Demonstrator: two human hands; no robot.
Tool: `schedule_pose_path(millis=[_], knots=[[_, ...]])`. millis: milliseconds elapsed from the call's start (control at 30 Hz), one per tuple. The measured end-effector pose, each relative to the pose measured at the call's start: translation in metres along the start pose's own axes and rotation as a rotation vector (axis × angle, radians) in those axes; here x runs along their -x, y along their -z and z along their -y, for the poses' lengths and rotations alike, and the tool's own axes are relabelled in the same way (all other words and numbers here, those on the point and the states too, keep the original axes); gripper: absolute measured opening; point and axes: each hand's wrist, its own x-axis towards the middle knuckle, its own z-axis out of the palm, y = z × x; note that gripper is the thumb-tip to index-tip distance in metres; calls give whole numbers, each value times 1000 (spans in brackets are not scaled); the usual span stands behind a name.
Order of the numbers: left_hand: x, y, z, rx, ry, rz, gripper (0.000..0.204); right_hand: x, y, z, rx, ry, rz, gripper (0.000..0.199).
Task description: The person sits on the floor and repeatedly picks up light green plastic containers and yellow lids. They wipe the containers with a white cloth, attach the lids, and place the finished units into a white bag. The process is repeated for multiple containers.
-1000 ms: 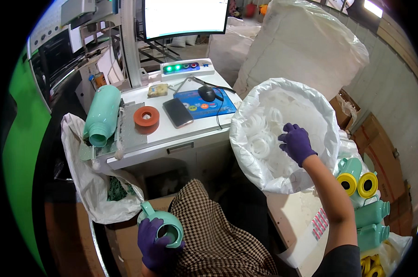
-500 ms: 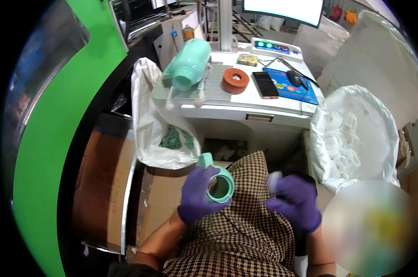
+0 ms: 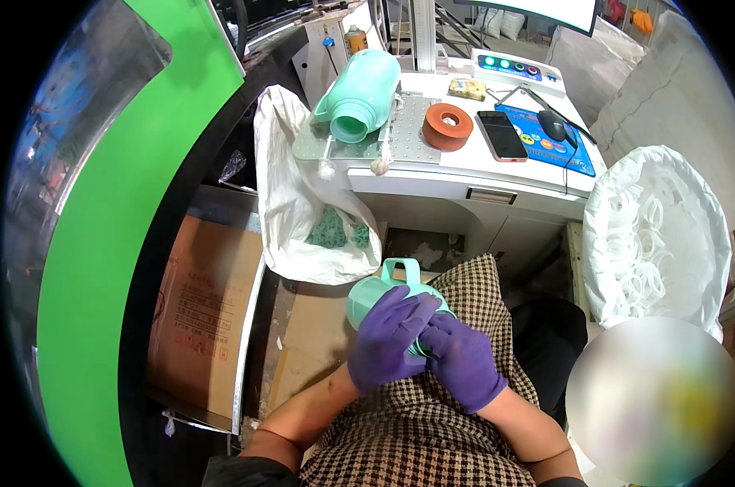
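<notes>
Left hand clamps the mint bottle near the checked apron; right hand bunches at its mouth — grip unclear. Likely light, stiff, slick — best held by body or handle.

Hands met in front of the torso, both gloved purple. Left hand lay back upward, its fingers curled and slanting toward the upper right. Right hand angled in from the other side, fingers bent against the left's (tips mostly hidden). Left forearm and right forearm bare, converging from the lower edge.
</notes>
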Motion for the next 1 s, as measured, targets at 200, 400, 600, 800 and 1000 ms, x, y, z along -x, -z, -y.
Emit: schedule_pose_path(millis=[200, 400, 600, 800, 1000], knots=[[-8, 5, -7, 27, 45, 77, 82, 7, 12, -12, -109, 30, 234, 27], [-26, -11, -9, 5, -102, 141, 55, 36, -15, -13, -297, -62, -30, 19], [1, 0, -12, -187, -439, 167, 42, 145, 56, -34, -159, -45, -538, 27], [93, -50, 54, -1112, -1793, 240, 22, 389, 135, -74, 470, -841, -1050, 20], [47, -35, -6, -1107, -1615, 227, 32, 434, 127, -102, 579, -1071, -964, 15]])
